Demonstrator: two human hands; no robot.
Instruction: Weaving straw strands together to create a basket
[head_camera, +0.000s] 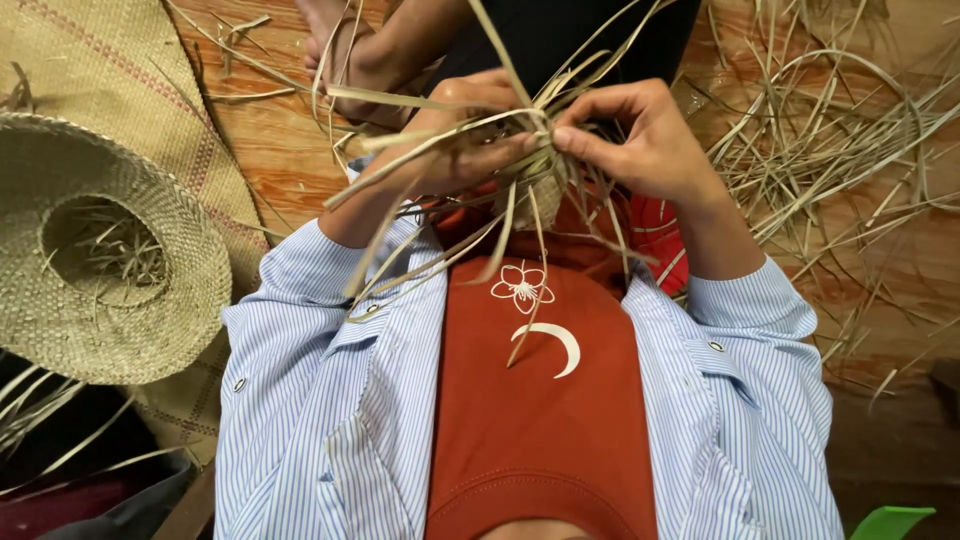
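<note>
1. Shirt sleeves, blue and white striped, are framing a rust-red top (540, 420) nearest the camera, with both forearms reaching forward and bending inward toward each other.
2. Left hand (455, 135) is curling around a small woven piece (535, 195) of pale straw, its fingers folded in and its fingertips pressing strands against the piece.
3. Right hand (640, 135) is arching over from the other side, wrist bent, thumb and forefinger pinching a straw strand right where the two hands are meeting.
4. Loose strands (440, 250) are fanning out from the woven piece in all directions, some hanging down over the red top; the piece itself is sitting between the hands, just above the lap.
5. Off to the left, a finished straw hat (110, 250) is lying brim out on a woven mat (100, 70).
6. Farther out on the right, a heap of dry straw (840, 140) is spreading across the wooden floor (270, 140).
</note>
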